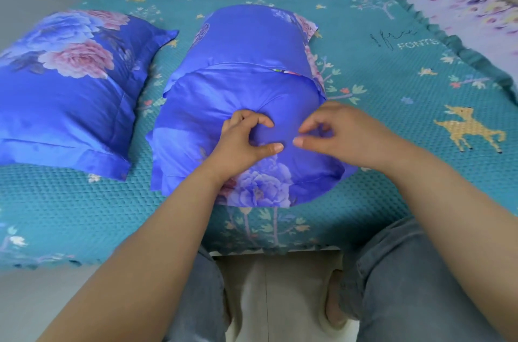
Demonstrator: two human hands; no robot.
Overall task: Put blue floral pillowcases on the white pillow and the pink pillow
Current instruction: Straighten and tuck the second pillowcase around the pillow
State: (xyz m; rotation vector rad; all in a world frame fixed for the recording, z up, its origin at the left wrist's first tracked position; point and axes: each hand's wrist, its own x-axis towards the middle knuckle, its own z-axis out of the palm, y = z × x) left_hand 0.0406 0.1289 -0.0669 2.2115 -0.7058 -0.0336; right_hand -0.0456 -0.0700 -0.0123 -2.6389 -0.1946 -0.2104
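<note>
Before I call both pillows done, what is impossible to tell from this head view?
- Which pillow, white or pink, is inside each pillowcase: the middle pillowcase and the left pillowcase cover them completely.
- Left hand grip: fingertips sink into folds.
- Right hand: blurred; a pinch is unclear.

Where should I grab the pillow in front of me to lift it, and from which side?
Judging by its pose, take the middle pillow by its two long sides, one hand from the left and one from the right. It lies lengthwise away from you, and the flat flange along its edges would only pull fabric. Grip the stuffed body just inside the flange.
</note>
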